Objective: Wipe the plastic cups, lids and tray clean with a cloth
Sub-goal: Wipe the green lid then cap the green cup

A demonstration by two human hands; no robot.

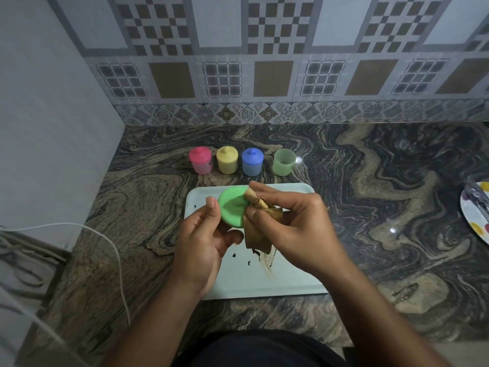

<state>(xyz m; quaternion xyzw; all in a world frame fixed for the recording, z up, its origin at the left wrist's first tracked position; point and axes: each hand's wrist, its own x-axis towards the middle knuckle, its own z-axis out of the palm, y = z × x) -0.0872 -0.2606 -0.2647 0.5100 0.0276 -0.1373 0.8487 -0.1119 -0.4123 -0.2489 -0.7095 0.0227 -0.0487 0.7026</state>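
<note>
The green lid (232,207) is held in the air above the far-left part of the tray (291,274), at about 11 o'clock from the tray's middle, with its hollow face turned up toward the camera. It looks like thin moulded plastic: light, stiff enough to keep its shape, smooth and likely slippery if damp. A hold across the rim seems safest, since the broad face must stay free for wiping.

The left hand (201,239) holds it that way, thumb on the rim at the lid's 9 o'clock and curled fingers under it. The right hand (288,231) has its fingers bunched round a tan cloth (255,226), pinching it and pressing a wad against the lid's 3 o'clock edge. The cloth is soft and limp, and its loose tail hangs toward the tray.

Dark spots (234,254) and a brown smear (267,263) show on the tray below the hands, so the tray appears not yet wiped.

At 12 o'clock from the tray, four cups stand in a row on the counter (383,207): the pink cup (200,160), yellow cup (227,160) and blue cup (252,162) with lids on, and the green cup (284,162) open. They are apart from the tray. A dotted plate (476,215) lies at 3 o'clock, at the picture's edge, and a white cable (111,247) trails at 8 o'clock.
</note>
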